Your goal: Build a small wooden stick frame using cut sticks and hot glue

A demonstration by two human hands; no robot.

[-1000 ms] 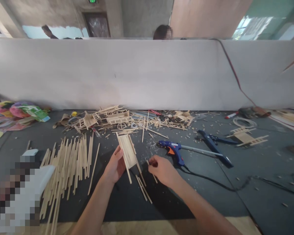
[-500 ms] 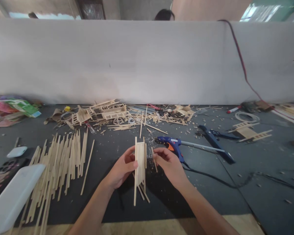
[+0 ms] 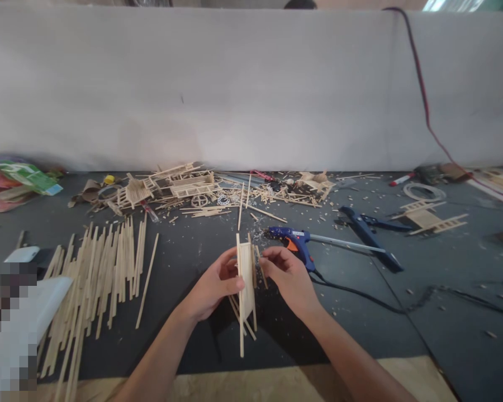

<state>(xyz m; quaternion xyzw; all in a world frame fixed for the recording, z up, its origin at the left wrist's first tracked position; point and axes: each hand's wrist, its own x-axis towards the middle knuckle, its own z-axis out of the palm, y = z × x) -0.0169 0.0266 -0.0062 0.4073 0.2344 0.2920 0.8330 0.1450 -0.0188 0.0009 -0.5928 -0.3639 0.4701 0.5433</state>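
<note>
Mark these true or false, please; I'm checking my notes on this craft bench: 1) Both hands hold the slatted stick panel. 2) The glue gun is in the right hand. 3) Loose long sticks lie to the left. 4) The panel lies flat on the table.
1) True: the left hand and right hand grip the stick panel.
2) False: the glue gun lies on the table, beyond the right hand.
3) True: the loose sticks lie spread at the left.
4) False: it is held up on edge.

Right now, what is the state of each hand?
Left hand: closed on the stick panel.
Right hand: fingers pinching a short stick beside the panel.
</note>
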